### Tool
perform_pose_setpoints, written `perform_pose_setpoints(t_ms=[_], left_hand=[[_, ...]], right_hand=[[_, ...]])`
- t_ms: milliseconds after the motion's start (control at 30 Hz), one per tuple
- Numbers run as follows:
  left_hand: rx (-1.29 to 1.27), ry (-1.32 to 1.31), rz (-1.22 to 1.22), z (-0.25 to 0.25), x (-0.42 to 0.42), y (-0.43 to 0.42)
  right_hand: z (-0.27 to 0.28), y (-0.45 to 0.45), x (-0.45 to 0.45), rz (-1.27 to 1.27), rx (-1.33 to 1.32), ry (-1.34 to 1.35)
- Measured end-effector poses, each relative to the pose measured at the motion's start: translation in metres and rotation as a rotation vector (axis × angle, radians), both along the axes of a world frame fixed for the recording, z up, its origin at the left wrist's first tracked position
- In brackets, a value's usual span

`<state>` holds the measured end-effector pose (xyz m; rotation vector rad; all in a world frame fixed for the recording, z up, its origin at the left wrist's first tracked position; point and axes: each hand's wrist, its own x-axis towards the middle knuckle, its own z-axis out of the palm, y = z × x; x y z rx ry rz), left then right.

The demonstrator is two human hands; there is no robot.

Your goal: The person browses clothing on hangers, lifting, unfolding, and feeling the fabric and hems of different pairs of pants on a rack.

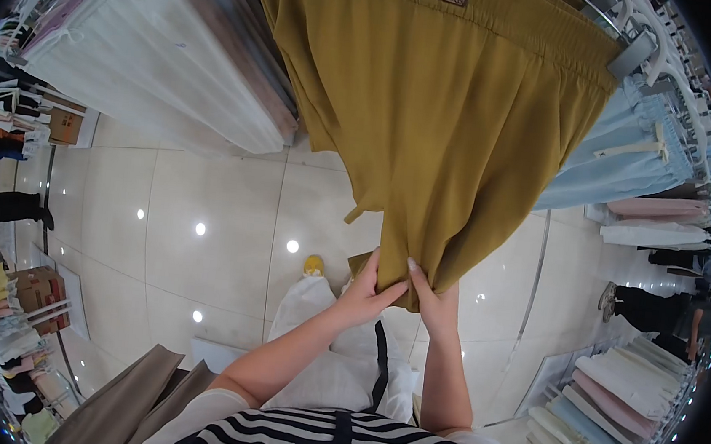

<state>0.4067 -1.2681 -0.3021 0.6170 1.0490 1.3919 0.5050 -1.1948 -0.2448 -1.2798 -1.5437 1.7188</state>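
Mustard-coloured trousers (457,121) hang from a clip hanger at the top, with a gathered waistband and a dark label. Both hands are at the lower end of the fabric, close together. My left hand (366,295) is closed on the trousers, its thumb lying over the cloth. Beside it, my right hand (435,301) pinches the same fabric, with some of its fingers hidden behind the cloth. The material bunches and narrows between the two hands.
White trousers (167,53) hang at the upper left, and light blue ones (624,144) at the right. Folded garments (611,388) fill the lower right. Brown trousers (120,396) are at the lower left. Dark-clothed legs of people show at both sides.
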Motion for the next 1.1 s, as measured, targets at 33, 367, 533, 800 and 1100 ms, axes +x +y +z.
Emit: perform_pose_setpoints(t_ms=[33,367,533,800,1100], left_hand=[[0.017,-0.074,0.041,0.0,-0.001,0.001],[-0.029,0.526,0.467,-0.039,-0.091,0.02],[-0.025,0.535,0.444,-0.043,-0.128,0.051],[-0.169,0.227,0.053,-0.019,-0.105,0.046],[-0.298,-0.107,-0.056,-0.032,-0.066,-0.019]], right_hand=[[0.0,-0.001,0.001,-0.077,0.044,-0.021],[-0.014,-0.006,0.038,-0.342,-0.338,0.278],[-0.021,-0.002,0.051,-0.221,-0.299,0.599],[-0.005,0.014,0.046,-0.285,-0.168,0.151],[-0.007,0.016,0.005,-0.003,-0.009,-0.014]])
